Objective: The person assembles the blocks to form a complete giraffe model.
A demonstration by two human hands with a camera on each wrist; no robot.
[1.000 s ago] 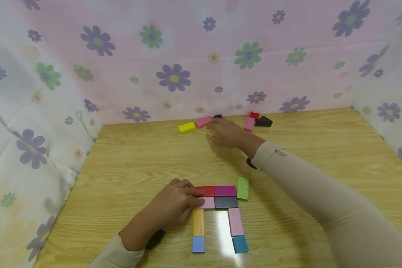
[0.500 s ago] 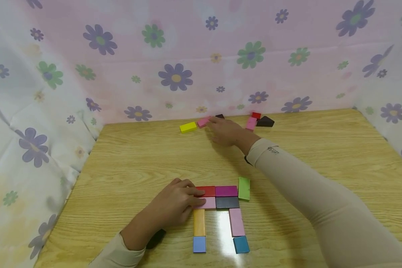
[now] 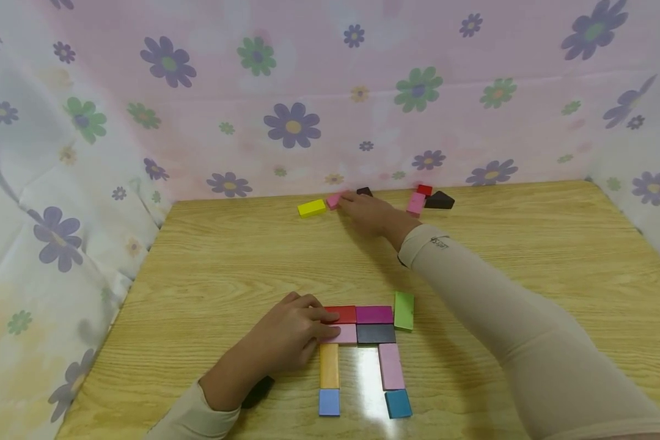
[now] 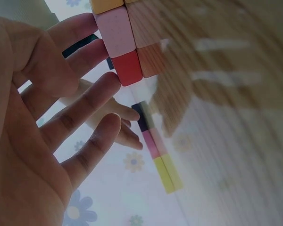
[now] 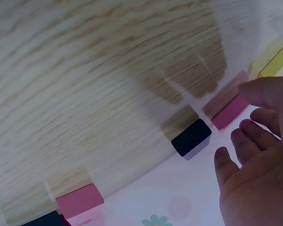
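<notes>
My left hand rests its outstretched fingers on a red block and a light pink block at the left side of a flat block figure. In the left wrist view, fingertips touch the ends of the red block and the pink block. At the table's far edge, my right hand reaches over a darker pink block. The right wrist view has one digit overlapping the end of that pink block, with the other fingers loosely bent beside it. No clear grip shows.
A yellow block lies left of the reached block, a black block to its right. Farther right sit another pink block, a red one and a black triangular piece. A green block borders the figure.
My right hand has edged forward and now covers more of the far pink block, which stays beside the yellow one. The view shifts slightly; my left hand keeps its place on the blocks.
</notes>
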